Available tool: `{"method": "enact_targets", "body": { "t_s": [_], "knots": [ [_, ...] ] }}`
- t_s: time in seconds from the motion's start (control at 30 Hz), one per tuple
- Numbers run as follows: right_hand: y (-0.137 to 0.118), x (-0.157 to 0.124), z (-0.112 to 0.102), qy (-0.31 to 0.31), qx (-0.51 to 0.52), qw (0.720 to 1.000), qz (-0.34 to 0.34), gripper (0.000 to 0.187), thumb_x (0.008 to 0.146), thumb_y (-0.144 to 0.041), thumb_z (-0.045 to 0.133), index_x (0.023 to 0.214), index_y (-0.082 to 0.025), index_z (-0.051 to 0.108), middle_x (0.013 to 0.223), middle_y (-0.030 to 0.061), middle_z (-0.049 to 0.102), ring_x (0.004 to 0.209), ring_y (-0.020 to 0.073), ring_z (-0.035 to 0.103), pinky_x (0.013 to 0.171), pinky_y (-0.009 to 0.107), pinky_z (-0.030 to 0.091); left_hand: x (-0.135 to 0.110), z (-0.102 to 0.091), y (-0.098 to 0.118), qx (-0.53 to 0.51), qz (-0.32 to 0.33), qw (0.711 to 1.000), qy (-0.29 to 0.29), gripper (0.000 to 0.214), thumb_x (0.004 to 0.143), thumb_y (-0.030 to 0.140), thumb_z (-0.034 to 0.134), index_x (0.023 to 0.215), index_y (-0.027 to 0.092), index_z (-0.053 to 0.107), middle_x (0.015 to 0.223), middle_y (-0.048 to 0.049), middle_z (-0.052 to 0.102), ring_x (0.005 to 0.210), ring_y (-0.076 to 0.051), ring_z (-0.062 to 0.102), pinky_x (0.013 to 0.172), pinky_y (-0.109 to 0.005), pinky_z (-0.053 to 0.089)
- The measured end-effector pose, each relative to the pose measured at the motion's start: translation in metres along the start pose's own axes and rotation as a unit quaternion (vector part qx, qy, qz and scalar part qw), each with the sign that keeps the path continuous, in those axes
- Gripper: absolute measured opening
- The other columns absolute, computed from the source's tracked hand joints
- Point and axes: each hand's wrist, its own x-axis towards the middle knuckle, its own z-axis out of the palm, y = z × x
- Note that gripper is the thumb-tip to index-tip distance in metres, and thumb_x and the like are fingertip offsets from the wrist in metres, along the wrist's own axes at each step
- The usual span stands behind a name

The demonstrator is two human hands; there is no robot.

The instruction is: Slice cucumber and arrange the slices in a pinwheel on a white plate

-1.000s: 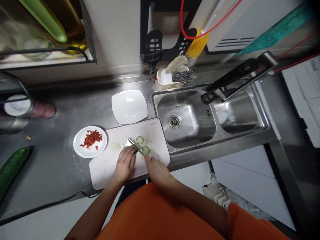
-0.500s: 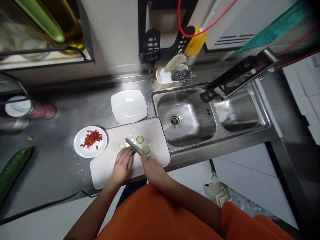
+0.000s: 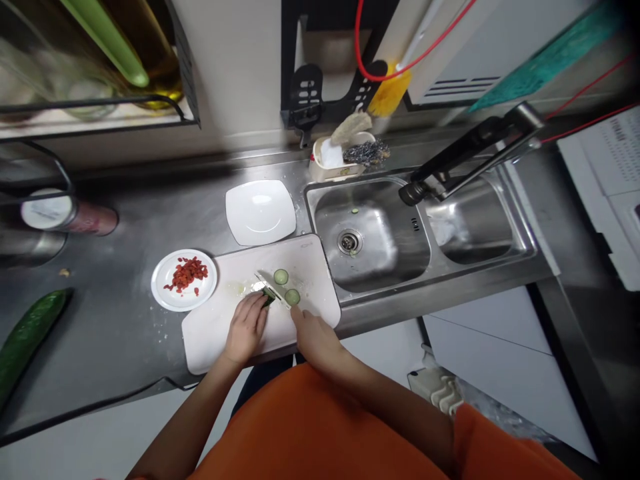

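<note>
My right hand (image 3: 315, 335) is closed round the handle of a knife (image 3: 273, 289), its blade slanting up and left over the white cutting board (image 3: 215, 347). Under the fingers of my left hand (image 3: 246, 325) is a short piece of cucumber (image 3: 269, 297), pressed to the board and mostly hidden by the fingers. The blade lies just to the right of that piece. Two round cucumber slices, an upper one (image 3: 281, 276) and a lower one (image 3: 292, 297), rest flat to the right of the knife.
A plate of red chopped pieces (image 3: 186, 275) overlaps the board's left corner. Behind the board sits a square white plate (image 3: 261, 212). The double sink (image 3: 370, 267) and its faucet (image 3: 455, 160) are at the right. A whole cucumber (image 3: 33, 333) lies far left.
The knife and my right hand have shifted slightly right, and more of the cucumber piece's green skin shows beside the blade. My left hand keeps its place on the piece.
</note>
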Motion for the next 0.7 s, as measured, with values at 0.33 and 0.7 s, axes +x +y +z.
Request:
{"method": "enact_targets", "body": {
  "t_s": [0.33,0.7],
  "knots": [
    [-0.011,-0.030,-0.017,-0.056,-0.009,0.998,0.017,0.035,0.091,-0.005,0.028,0.115,-0.017,0.050,0.094,0.0102,0.064,0.085,0.0235,0.067,0.065,0.028,0.047,0.001,-0.001,0.001,0.011,0.005,1.000,0.008,0.030,0.092,0.021,0.048,0.120,0.018,0.057,0.114,-0.0115,0.065,0.110,-0.024,0.059,0.098,-0.043,0.048],
    [-0.012,-0.030,-0.015,-0.066,-0.009,0.998,0.021,0.035,0.091,-0.005,0.028,0.116,-0.017,0.049,0.096,0.0107,0.065,0.086,0.0237,0.068,0.065,0.027,0.048,-0.001,0.000,0.000,0.007,-0.003,1.000,0.003,0.029,0.092,0.022,0.047,0.120,0.018,0.057,0.114,-0.0114,0.065,0.110,-0.023,0.059,0.098,-0.044,0.048]
  ]
}}
